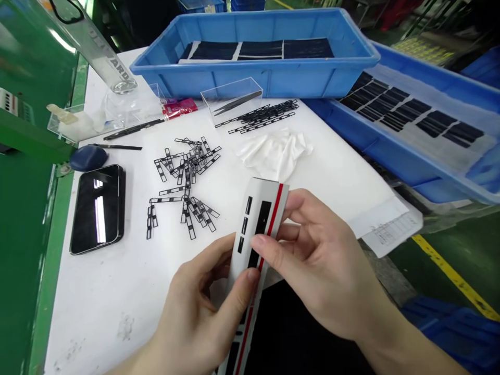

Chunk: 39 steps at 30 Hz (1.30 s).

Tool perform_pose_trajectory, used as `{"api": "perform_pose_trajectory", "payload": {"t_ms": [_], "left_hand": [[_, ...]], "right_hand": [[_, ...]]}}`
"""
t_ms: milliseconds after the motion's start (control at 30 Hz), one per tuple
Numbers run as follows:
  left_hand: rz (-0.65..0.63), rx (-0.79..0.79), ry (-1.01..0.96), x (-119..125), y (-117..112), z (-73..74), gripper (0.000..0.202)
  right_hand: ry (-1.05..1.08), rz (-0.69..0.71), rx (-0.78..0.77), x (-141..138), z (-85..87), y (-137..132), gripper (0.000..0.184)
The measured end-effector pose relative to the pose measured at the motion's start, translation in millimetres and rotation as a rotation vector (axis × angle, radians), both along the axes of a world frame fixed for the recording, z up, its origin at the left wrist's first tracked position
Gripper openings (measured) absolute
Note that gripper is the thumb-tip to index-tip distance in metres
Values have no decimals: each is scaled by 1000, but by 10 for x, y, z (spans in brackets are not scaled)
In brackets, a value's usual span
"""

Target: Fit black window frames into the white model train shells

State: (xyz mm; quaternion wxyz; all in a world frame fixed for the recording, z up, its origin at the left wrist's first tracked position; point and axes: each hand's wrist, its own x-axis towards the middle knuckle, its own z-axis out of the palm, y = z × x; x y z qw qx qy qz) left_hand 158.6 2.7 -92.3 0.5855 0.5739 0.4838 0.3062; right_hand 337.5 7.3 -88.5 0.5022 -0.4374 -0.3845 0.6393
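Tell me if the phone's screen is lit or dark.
Dark. The phone lies face up on the table, screen black except for reflected light.

Single head-worn view, from above the near edge of the white worktable [128, 291], facing forward and down. The left hand [195, 317] and right hand [324, 260], on a white card strip with a red stripe [258, 190], lie close beneath the lens; a blue plastic tray [273, 78] marks the far edge.
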Motion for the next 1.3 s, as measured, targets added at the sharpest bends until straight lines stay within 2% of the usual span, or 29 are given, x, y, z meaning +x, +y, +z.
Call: {"api": "perform_pose_trajectory", "payload": {"t_ms": [133, 233, 367, 500, 667, 833, 1000, 1167, 1300], "left_hand": [[67, -31, -23, 36, 14, 0, 31], [88, -45, -29, 60, 30, 27, 33], [57, 28, 20, 38, 28, 29, 27], [-15, 38, 36, 0, 39, 4, 33], [21, -60, -68, -11, 113, -19, 35], [-93, -106, -168, -98, 158, -30, 55], [-55, -194, -245, -108, 138, -37, 58], [-58, -181, -240, -73, 120, -51, 70], [-53, -161, -223, -54, 126, -47, 65]], "right_hand": [[8, 12, 11, 9, -36, 54, 19], [65, 106, -28, 44, -54, 38, 28], [129, 204, -118, 56, -65, -17, 20], [120, 177, -112, 27, -84, 26, 15], [99, 187, -92, 43, -109, 160, 21], [34, 108, -34, 30, -72, 148, 23], [39, 127, -19, 18, -61, 73, 28], [75, 186, -115, 57, -53, 58, 25], [63, 154, -86, 49, -92, 76, 24]]}}
